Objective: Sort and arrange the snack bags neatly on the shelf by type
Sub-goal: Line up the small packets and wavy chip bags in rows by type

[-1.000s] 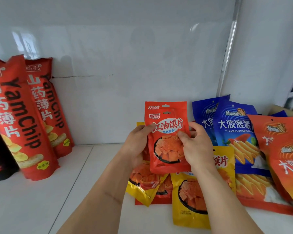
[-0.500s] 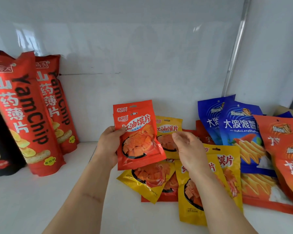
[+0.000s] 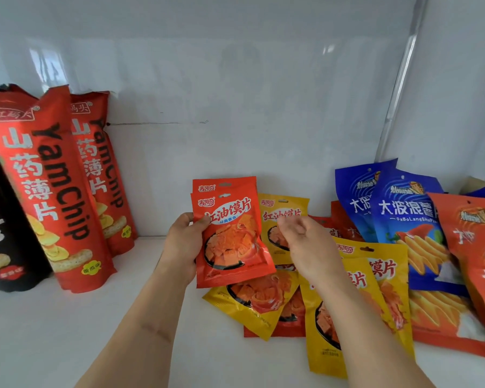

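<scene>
My left hand (image 3: 181, 245) grips two small red snack bags (image 3: 233, 242), stacked one behind the other and held upright above the shelf. My right hand (image 3: 310, 247) hovers just right of them with loosely curled fingers and holds nothing. Behind it a small yellow bag (image 3: 287, 205) of the same snack leans against the back wall. More yellow bags (image 3: 381, 278) and a red one lie in a loose pile under both hands. Blue wavy-chip bags (image 3: 403, 214) and orange ones (image 3: 471, 247) lean at the right.
Two tall red YamChip bags (image 3: 53, 191) and a black one (image 3: 0, 233) stand at the left against the back wall. The white shelf floor (image 3: 67, 331) stretches between them and the pile. A metal post (image 3: 395, 93) rises at the back right.
My right hand has let go of the red bags and drawn off to the right. My left hand has carried them leftward, uncovering the yellow bag behind.
</scene>
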Motion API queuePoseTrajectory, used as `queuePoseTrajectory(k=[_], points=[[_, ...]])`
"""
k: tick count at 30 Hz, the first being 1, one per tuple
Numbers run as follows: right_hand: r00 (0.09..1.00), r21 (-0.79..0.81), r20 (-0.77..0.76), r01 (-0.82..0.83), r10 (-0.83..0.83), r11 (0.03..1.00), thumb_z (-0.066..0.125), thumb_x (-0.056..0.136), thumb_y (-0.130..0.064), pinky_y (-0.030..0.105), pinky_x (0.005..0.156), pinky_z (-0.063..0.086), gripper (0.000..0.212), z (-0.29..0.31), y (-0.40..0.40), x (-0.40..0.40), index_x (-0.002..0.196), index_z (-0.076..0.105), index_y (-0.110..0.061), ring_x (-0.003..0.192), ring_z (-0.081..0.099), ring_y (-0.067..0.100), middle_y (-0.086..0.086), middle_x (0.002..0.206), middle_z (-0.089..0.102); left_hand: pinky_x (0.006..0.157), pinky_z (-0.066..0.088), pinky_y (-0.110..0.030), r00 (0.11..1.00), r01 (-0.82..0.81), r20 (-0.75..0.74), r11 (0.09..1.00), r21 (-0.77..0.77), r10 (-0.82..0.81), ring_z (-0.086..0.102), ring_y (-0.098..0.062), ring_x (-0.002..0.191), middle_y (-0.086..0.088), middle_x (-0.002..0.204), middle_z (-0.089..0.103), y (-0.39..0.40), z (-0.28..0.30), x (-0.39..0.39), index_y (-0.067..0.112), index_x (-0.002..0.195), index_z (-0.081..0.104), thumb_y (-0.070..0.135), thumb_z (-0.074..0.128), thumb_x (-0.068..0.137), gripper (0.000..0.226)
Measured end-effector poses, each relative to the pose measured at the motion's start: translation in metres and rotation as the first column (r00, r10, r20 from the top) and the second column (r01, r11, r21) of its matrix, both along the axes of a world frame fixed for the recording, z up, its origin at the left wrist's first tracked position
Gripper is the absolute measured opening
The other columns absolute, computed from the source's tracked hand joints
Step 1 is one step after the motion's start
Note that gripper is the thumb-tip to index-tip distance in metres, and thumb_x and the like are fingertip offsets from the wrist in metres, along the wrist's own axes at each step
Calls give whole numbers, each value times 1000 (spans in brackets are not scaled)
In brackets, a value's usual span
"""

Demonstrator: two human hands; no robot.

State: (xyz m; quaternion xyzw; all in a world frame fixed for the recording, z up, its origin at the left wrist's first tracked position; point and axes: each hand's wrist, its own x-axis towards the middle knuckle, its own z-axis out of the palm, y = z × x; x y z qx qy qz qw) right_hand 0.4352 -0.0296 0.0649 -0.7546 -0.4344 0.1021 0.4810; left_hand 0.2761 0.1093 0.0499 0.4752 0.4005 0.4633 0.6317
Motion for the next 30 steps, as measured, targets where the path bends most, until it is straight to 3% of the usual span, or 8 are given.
queuePoseTrajectory(k=[3, 7, 10, 13, 16, 20, 26, 30], points=[[996, -63, -16, -94, 93, 994, 43, 93, -63, 34, 90, 43, 59, 8, 14, -19, 119, 64, -14, 114, 60, 20, -3, 117, 66, 71, 63, -43, 1000, -4, 8, 1000, 19, 4, 77, -26, 85, -5, 98, 78, -2, 8, -3, 17, 109, 62, 25, 62, 99, 13], [988, -33, -96, -121, 117, 992, 59, 91, -51, 37, 87, 54, 39, 8, 36, -39, 110, 66, -18, 99, 67, 17, -8, 101, 69, 67, 63, -43, 999, -34, 29, 999, 25, 34, 76, -27, 85, -5, 96, 77, -3, 19, -20, 16, 108, 62, 24, 61, 100, 11], [979, -52, -117, -175, 168, 983, 60, 93, -43, 39, 84, 56, 30, 7, 50, -58, 101, 70, -16, 88, 68, 17, -5, 94, 72, 74, 63, -45, 996, -92, 5, 995, 26, 92, 76, -26, 87, -5, 97, 77, 4, 18, -38, 15, 109, 62, 23, 60, 100, 12], [977, -110, -77, -205, 197, 973, 58, 95, -38, 34, 70, 54, 28, 4, 64, -82, 88, 70, -14, 80, 67, 20, -1, 85, 71, 84, 61, -51, 985, -164, -41, 986, 31, 166, 76, -26, 90, -5, 100, 77, 14, 11, -58, 15, 110, 64, 24, 60, 99, 14], [981, -186, -25, -192, 191, 964, 57, 95, -38, 27, 54, 40, 26, -5, 80, -103, 83, 66, -17, 74, 62, 20, -3, 79, 67, 88, 59, -46, 957, -236, -150, 967, 95, 248, 72, -24, 95, -2, 102, 75, 25, 1, -76, 15, 109, 65, 25, 57, 100, 15], [981, -226, -52, -192, 185, 955, 56, 94, -38, 30, 67, 50, 28, -27, 98, -126, 86, 69, -15, 81, 66, 23, 2, 89, 72, 73, 55, -31, 892, -291, -294, 934, 205, 343, 65, -14, 84, 3, 100, 71, 35, -12, -92, 14, 109, 65, 24, 55, 101, 16], [992, -296, -66, -119, 104, 948, 57, 94, -39, 25, 65, 38, 23, -43, 111, -141, 86, 66, -18, 73, 58, 19, 4, 94, 72, 85, 45, -33, 707, -161, -605, 916, 368, 367, 62, -35, 112, -11, 123, 67, 43, -27, -100, 11, 126, 55, 26, 49, 103, 29], [997, -294, -68, -57, 39, 954, 58, 93, -40, 26, 67, 37, 28, -46, 114, -147, 95, 68, -13, 89, 65, 25, 5, 98, 71, 105, 40, -41, 520, -37, -725, 860, 508, 451, 50, -35, 130, -17, 144, 50, 38, -34, -95, 4, 149, 32, 25, 46, 102, 53]])
